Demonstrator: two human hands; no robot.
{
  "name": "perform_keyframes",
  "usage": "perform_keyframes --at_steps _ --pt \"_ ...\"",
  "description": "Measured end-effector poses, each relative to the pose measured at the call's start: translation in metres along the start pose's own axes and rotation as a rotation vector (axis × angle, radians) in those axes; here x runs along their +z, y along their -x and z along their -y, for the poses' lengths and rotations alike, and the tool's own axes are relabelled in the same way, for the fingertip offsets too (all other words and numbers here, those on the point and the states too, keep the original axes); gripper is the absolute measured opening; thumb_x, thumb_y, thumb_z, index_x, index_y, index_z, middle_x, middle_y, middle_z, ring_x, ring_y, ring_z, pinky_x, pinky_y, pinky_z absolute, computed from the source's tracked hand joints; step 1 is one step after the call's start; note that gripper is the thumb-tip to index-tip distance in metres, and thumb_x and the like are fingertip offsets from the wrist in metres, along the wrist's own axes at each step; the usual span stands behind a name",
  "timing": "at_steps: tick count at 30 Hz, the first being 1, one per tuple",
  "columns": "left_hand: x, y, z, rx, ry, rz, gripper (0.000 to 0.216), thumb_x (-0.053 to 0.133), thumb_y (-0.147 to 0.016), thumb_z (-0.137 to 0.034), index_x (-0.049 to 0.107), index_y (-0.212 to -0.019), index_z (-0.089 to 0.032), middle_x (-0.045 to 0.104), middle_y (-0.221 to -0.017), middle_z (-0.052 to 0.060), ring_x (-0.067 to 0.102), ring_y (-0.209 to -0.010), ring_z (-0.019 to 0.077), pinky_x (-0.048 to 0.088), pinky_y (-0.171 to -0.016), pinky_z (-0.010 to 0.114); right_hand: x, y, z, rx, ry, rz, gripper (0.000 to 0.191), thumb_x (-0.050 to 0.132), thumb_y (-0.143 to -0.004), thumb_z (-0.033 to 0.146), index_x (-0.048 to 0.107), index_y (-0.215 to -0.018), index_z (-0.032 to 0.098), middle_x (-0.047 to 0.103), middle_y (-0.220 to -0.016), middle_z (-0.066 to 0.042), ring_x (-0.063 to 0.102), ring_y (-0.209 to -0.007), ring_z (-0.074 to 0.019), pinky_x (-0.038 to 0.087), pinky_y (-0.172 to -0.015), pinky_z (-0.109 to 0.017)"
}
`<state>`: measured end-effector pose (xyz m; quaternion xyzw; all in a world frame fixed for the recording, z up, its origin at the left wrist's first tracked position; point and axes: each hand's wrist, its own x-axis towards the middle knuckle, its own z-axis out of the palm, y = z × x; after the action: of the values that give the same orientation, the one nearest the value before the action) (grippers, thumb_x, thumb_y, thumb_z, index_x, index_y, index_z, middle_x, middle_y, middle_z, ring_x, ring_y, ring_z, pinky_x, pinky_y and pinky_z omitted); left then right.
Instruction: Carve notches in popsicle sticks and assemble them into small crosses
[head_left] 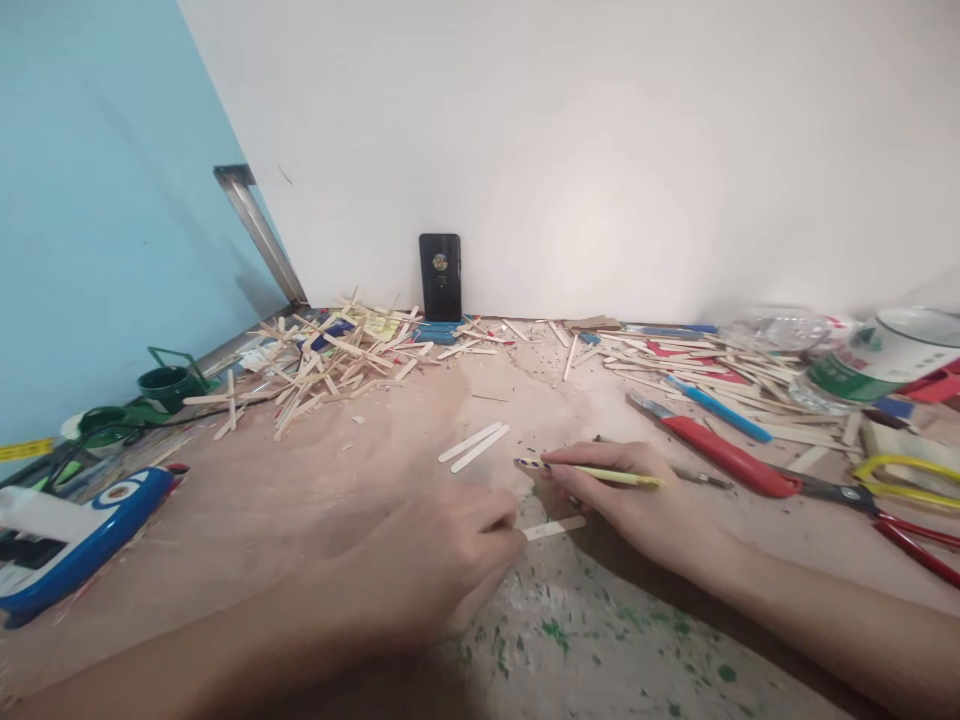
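My left hand (450, 550) is closed, its fingers pinching one end of a pale wooden craft stick (555, 528) low over the table. The other end of that stick points right. Closed in a pinch, my right hand (630, 490) grips a thin yellow pencil-like stick (619, 477). By its fingertips is a small pale tip with dark spots (531, 463); whether it belongs to the yellow stick I cannot tell. Two loose craft sticks (474, 447) lie side by side just beyond my hands.
A heap of craft sticks (337, 355) is at the back left, near a propped-up phone (440, 278). On the right lie more sticks (697, 360), a red-handled knife (735, 455), a blue pen-like tool (720, 408) and scissors (862, 495). A blue-and-white device (97, 540) stands left.
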<state>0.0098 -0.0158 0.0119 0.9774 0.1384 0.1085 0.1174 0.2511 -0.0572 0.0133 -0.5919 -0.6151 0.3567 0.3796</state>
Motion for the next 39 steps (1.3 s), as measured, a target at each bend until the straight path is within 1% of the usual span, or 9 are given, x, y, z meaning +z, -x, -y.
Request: perform_keyframes --at_steps 4,9,12,15,23,28,31,35,39 --pt "-0.0017 -0.0014 -0.0034 0.031 -0.011 -0.015 0.027 0.047 -0.104 -0.013 0.073 -0.100 -0.015 0.064 -0.091 0.005 0.058 -0.074 0.0185 0.044 -0.065 0.033 0.0007 -0.0014 -0.0036 0.010 -0.032 0.021 0.034 0.067 -0.093 0.049 0.087 -0.104 0.024 0.085 -0.098 -0.006 0.079 -0.085 -0.0281 0.063 -0.073 -0.038" --pt "-0.0016 -0.0006 -0.0056 0.058 -0.040 -0.003 0.025 0.049 -0.102 -0.012 0.074 -0.098 -0.016 0.062 -0.086 0.003 0.054 -0.070 0.0186 0.041 -0.061 0.034 0.0003 -0.0027 -0.0056 0.011 -0.030 0.037 0.035 0.066 -0.094 0.048 0.086 -0.107 0.022 0.085 -0.100 -0.006 0.079 -0.087 -0.0257 0.062 -0.074 -0.035" --pt "-0.0001 -0.0004 -0.0071 0.074 -0.060 0.006 0.023 0.051 -0.101 -0.012 0.071 -0.091 -0.017 0.061 -0.085 0.002 0.053 -0.069 0.0183 0.040 -0.061 0.035 0.0006 -0.0019 -0.0060 0.004 -0.020 0.044 0.032 0.066 -0.094 0.044 0.086 -0.104 0.022 0.085 -0.098 -0.005 0.078 -0.087 -0.0240 0.060 -0.075 -0.032" --pt "0.0024 -0.0007 -0.0073 0.090 -0.078 0.002 0.022 0.053 -0.101 -0.012 0.068 -0.086 -0.017 0.061 -0.083 0.002 0.051 -0.067 0.0179 0.039 -0.061 0.035 0.0006 -0.0009 -0.0062 0.002 -0.016 0.045 0.032 0.066 -0.093 0.044 0.087 -0.103 0.021 0.085 -0.097 -0.005 0.078 -0.086 -0.0239 0.060 -0.074 -0.032" --pt "0.0034 -0.0014 -0.0053 0.102 -0.086 -0.006 0.020 0.052 -0.102 -0.012 0.069 -0.090 -0.017 0.060 -0.084 0.002 0.051 -0.068 0.0184 0.036 -0.061 0.035 -0.0012 -0.0014 -0.0043 0.011 0.004 0.032 0.030 0.066 -0.089 0.044 0.087 -0.095 0.022 0.084 -0.089 -0.005 0.077 -0.079 -0.0242 0.059 -0.068 -0.031" --pt "0.0014 0.0000 -0.0069 0.099 -0.099 0.011 0.021 0.052 -0.102 -0.012 0.067 -0.088 -0.017 0.060 -0.085 0.002 0.051 -0.069 0.0183 0.037 -0.061 0.035 -0.0001 -0.0027 -0.0046 0.024 -0.009 0.038 0.035 0.065 -0.089 0.049 0.087 -0.097 0.023 0.084 -0.092 -0.006 0.077 -0.080 -0.0262 0.059 -0.067 -0.033" --pt "0.0025 0.0005 -0.0059 0.102 -0.099 0.001 0.022 0.052 -0.102 -0.012 0.067 -0.087 -0.017 0.059 -0.084 0.002 0.049 -0.068 0.0180 0.037 -0.061 0.035 0.0002 -0.0025 -0.0036 0.040 -0.002 0.033 0.031 0.066 -0.086 0.045 0.087 -0.092 0.023 0.083 -0.086 -0.005 0.075 -0.075 -0.0237 0.056 -0.064 -0.030" --pt "0.0038 -0.0002 -0.0047 0.097 -0.101 -0.001 0.021 0.053 -0.102 -0.013 0.068 -0.087 -0.017 0.059 -0.083 0.001 0.049 -0.067 0.0181 0.037 -0.060 0.035 0.0002 -0.0023 -0.0004 0.058 0.019 -0.019 0.028 0.065 -0.083 0.039 0.086 -0.086 0.021 0.079 -0.074 -0.004 0.070 -0.066 -0.0199 0.052 -0.059 -0.028" --pt "0.0040 -0.0004 -0.0053 0.095 -0.088 0.000 0.019 0.055 -0.101 -0.013 0.069 -0.089 -0.017 0.059 -0.083 0.001 0.049 -0.068 0.0182 0.037 -0.061 0.035 0.0001 -0.0027 0.0011 0.077 0.009 -0.035 0.031 0.065 -0.083 0.043 0.086 -0.087 0.020 0.081 -0.080 -0.005 0.071 -0.069 -0.0202 0.053 -0.060 -0.028"
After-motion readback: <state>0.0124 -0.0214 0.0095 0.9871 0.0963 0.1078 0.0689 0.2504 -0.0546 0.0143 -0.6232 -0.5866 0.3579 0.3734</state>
